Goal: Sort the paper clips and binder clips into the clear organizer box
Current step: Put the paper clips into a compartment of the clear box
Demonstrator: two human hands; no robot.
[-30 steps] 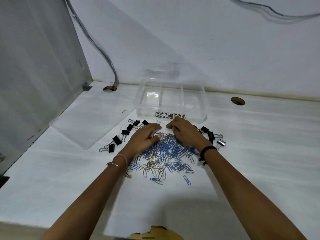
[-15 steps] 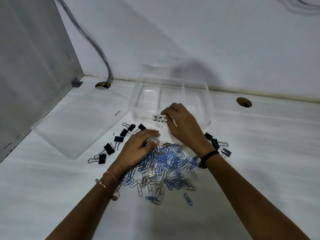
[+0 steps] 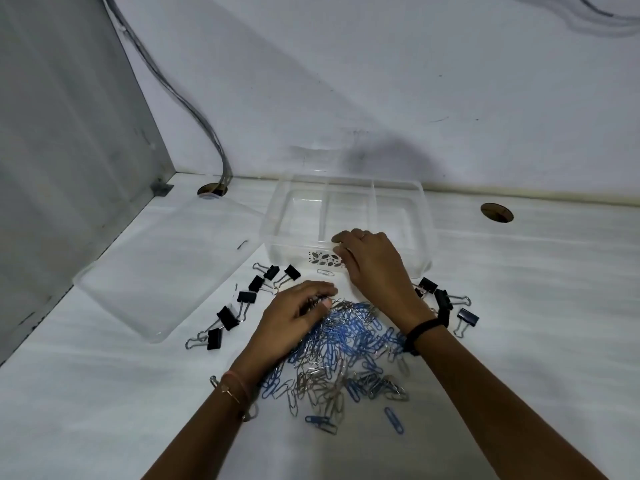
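A clear organizer box (image 3: 424, 233) with three compartments stands open on the white desk. In front of it lies a pile of blue and silver paper clips (image 3: 349, 351). Black binder clips lie in one group to the left (image 3: 246, 296) and another to the right (image 3: 443, 299). My left hand (image 3: 294, 320) rests on the pile's far left edge, fingers and thumb curled around some silver clips. My right hand (image 3: 372, 261) is at the box's front wall by the middle compartment, fingertips pinched together on what looks like a paper clip, mostly hidden.
The box's clear lid (image 3: 162, 268) lies flat to the left. Cables drop into a desk hole (image 3: 212, 190) at the back left, and another hole (image 3: 497, 212) sits at the back right. A grey partition (image 3: 69, 150) bounds the left side.
My right hand has left the pile and moved forward up to the box's front wall. My left hand stayed on the pile and curled its fingers.
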